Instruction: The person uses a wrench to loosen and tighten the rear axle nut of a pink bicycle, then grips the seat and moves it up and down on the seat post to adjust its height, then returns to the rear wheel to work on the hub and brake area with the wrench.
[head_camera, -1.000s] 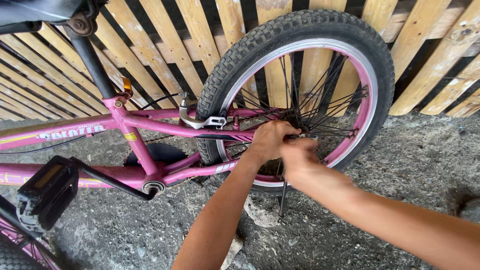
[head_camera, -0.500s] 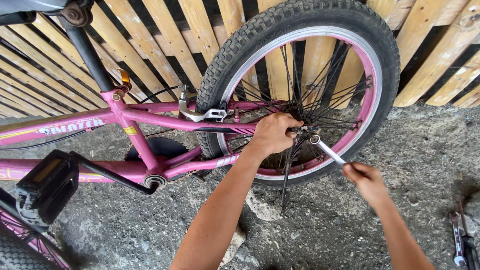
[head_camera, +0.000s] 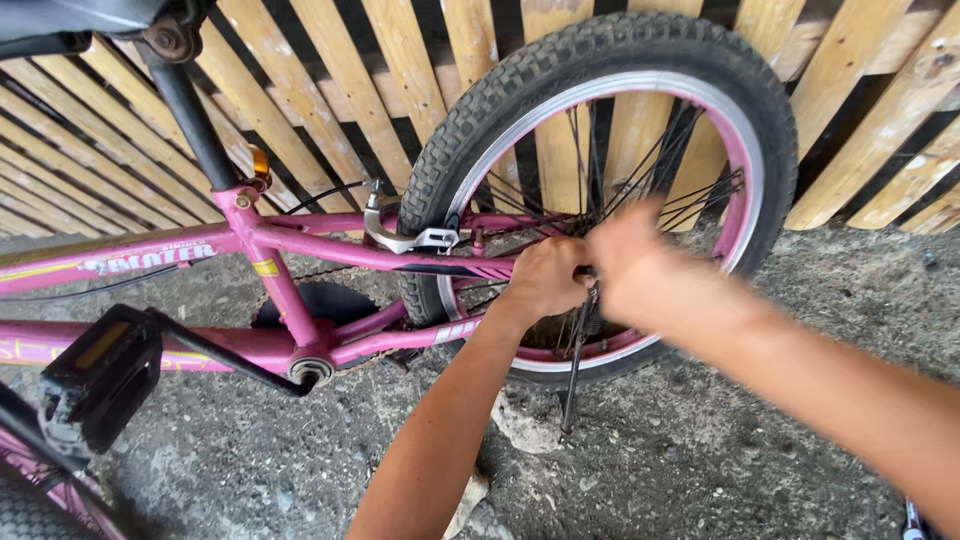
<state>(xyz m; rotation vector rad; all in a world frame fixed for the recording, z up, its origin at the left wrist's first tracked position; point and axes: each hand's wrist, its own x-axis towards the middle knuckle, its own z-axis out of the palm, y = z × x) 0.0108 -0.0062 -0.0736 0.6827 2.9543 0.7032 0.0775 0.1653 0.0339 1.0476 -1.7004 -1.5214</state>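
Both hands are working at the hub of the pink bicycle's rear wheel (head_camera: 600, 190), left hand (head_camera: 545, 280) clenching there, blurred right hand (head_camera: 640, 265) grip unclear; rigid, probably greasy metal, best gripped by frame or tyre.

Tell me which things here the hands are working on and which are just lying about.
In hand:
left hand at the hub of the rear wheel
right hand, blurred, beside it
pink bike frame

Lying about:
black pedal
wooden slat fence
stone on the ground
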